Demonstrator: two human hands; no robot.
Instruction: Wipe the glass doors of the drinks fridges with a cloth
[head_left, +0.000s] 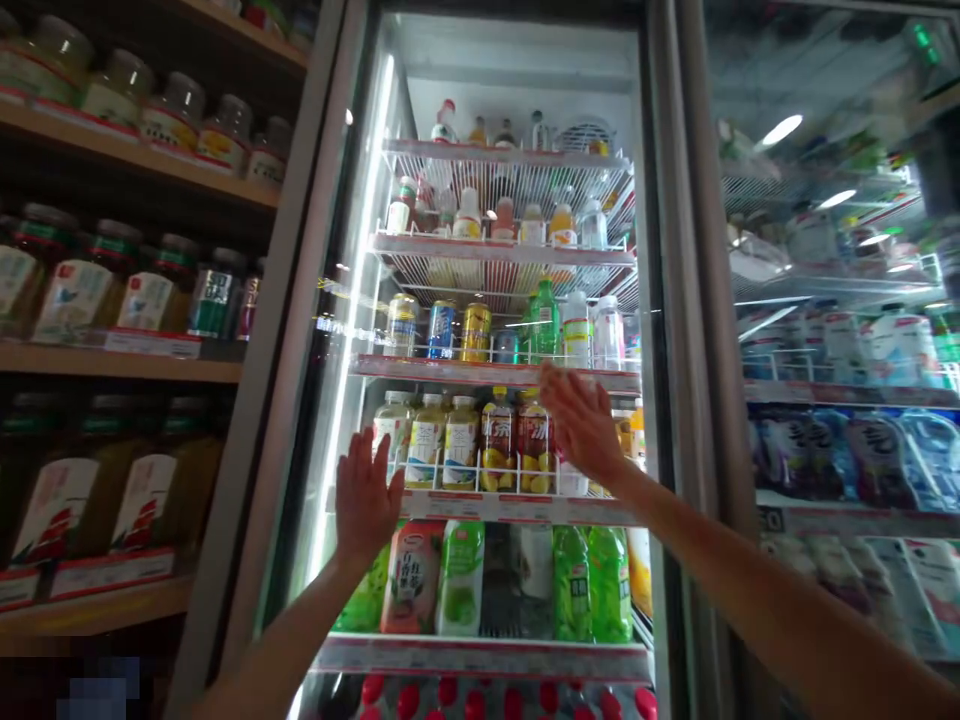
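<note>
I face a lit drinks fridge with a glass door (pixel 352 330). My left hand (pixel 365 497) is raised with its fingers spread, flat against the glass in front of the shelf of pale tea bottles (pixel 427 440). My right hand (pixel 581 425) is also open, its fingers stretched toward the same shelf beside two bottles with red and yellow labels (pixel 517 440). Neither hand holds anything. Above them stands a row of cans (pixel 442 330) and a green bottle (pixel 546 318).
Wooden shelves of jars and bottles (pixel 97 290) run along the left. A second fridge with a closed, reflective glass door (pixel 840 350) stands on the right. Lower fridge shelves hold green and pink bottles (pixel 465 580) and red-capped bottles (pixel 450 695).
</note>
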